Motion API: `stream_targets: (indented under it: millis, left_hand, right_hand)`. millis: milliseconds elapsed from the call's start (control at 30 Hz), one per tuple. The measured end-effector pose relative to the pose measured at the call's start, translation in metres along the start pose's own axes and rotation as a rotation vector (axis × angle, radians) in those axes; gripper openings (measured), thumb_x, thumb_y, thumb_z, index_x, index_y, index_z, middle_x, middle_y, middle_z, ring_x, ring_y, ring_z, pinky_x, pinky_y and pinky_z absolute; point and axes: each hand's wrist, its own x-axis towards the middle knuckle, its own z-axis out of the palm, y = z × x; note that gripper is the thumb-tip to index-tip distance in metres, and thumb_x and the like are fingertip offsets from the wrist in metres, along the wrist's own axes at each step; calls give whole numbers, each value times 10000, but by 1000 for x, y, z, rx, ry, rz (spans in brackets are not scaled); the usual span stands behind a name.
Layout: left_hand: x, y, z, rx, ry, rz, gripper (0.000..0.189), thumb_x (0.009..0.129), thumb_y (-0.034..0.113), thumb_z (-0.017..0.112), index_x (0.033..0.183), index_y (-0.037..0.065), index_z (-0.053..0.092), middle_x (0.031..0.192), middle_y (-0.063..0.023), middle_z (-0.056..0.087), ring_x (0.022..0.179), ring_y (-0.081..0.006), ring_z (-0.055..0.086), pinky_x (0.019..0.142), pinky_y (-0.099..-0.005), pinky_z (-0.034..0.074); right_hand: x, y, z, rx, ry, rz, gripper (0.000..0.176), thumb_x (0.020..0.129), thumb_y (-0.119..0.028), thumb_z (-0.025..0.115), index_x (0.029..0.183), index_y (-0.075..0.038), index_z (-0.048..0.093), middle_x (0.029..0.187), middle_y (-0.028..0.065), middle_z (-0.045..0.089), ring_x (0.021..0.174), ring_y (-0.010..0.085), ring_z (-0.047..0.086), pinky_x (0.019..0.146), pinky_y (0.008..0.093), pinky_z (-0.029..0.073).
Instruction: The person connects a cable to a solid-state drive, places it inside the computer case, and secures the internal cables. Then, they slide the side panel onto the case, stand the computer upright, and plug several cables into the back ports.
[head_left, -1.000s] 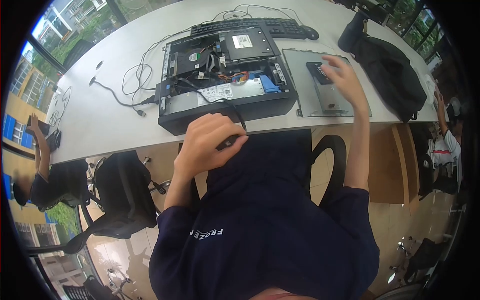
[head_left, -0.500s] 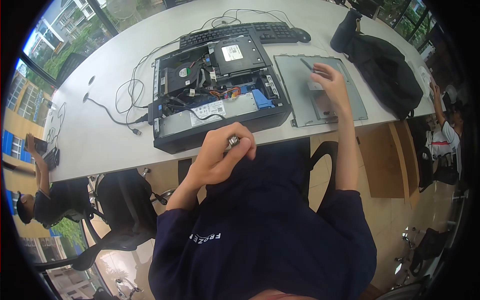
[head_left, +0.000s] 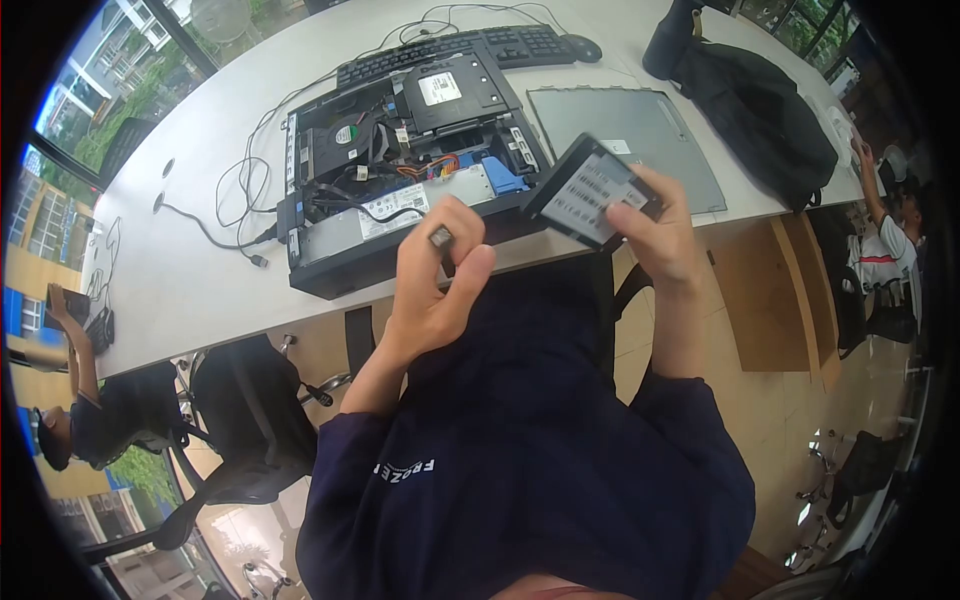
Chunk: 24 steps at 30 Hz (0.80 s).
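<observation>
A slim black 2.5-inch drive [head_left: 590, 190] with a white barcode label is gripped at its right edge by my right hand [head_left: 655, 230], thumb on the label. It is tilted in the air just in front of the computer's right corner. My left hand [head_left: 435, 285] is closed around a small dark piece with a shiny squared end [head_left: 441, 237]; the fingers hide the rest of it. That hand is in front of the opened desktop computer [head_left: 400, 170], whose fan, wires, blue plastic part and labelled power supply show. A black cable [head_left: 375, 213] crosses the power supply toward my left hand.
Behind the drive lies the flat grey side panel [head_left: 640, 120]. A keyboard [head_left: 450, 58] and mouse [head_left: 582, 47] are at the back; a black backpack [head_left: 765, 125] and bottle [head_left: 668, 42] at right. Cables [head_left: 245, 195] lie left. Other people are at both sides.
My right hand has brought the drive from above the side panel toward me and left, turning its label into view. My left hand has risen slightly, still closed on the small piece.
</observation>
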Motion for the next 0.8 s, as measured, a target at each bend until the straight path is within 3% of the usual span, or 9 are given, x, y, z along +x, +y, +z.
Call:
stream_targets:
  millis: [67,133,167,200,300,500,600,633,800]
  left_hand:
    - [0,2,8,15,208,151,247,908,13,682,882,58,440,867,-90,597,745,-118,541,661,-268,414]
    - [-4,7,9,60,210,101,329,899,-45,692,862,74,388,927,-108,610,767,-99,568,680,-240,468]
    - [-9,7,11,-74,244,2,324,920,-49,676,859,74,382,943,-106,613,780,-96,578,669,-238,493]
    - [-12,6,12,-208,279,-96,322,940,-54,659,857,75,376,959,-105,616,793,-93,589,658,-235,518]
    - [-13,7,9,-262,350,-50,300,993,-27,622,868,80,372,967,-97,623,821,-103,614,634,-245,558]
    - [-22,13,20,-308,276,-81,281,1017,15,609,877,85,375,985,-109,642,835,-111,602,705,-255,538]
    - [-21,11,17,-115,197,-104,292,982,41,650,863,82,386,1036,-130,644,878,-137,579,768,-284,501]
    - [-16,12,18,14,186,36,255,1016,222,572,878,66,425,1046,-134,615,895,-177,556,803,-308,459]
    - [-22,11,7,97,111,75,468,1044,435,294,920,27,487,944,-116,563,823,-214,531,738,-331,425]
  right_hand:
    - [-4,-1,18,-133,-12,21,367,876,-102,804,1181,66,685,1021,94,726,941,145,683,829,301,561]
    - [-7,-2,31,-286,-62,84,351,856,-91,828,1149,54,702,1008,80,721,906,128,675,821,286,557]
    - [-9,4,33,-272,-72,97,563,798,-121,887,1281,40,647,1060,86,713,963,135,668,893,290,531]
    - [-8,5,35,-272,-79,98,563,798,-121,887,1281,40,647,1060,86,713,963,135,668,893,290,531]
    - [-5,12,37,16,-349,-139,1157,620,-190,1006,1563,-5,361,1391,120,560,1295,206,534,1110,369,423]
    - [6,33,55,-456,-279,-709,1044,642,-297,999,1487,-22,450,1501,208,496,1397,365,483,1161,447,395]
    - [9,34,49,-390,-325,-727,987,640,-339,997,1427,-17,497,1433,229,567,1375,389,505,1161,456,395]
    - [9,30,48,-379,-320,-711,966,609,-337,1002,1391,-7,542,1277,199,656,1247,349,601,1070,426,470]
    - [8,14,41,-488,-276,-611,821,580,-191,897,1334,-7,629,1043,105,631,911,228,629,809,340,515]
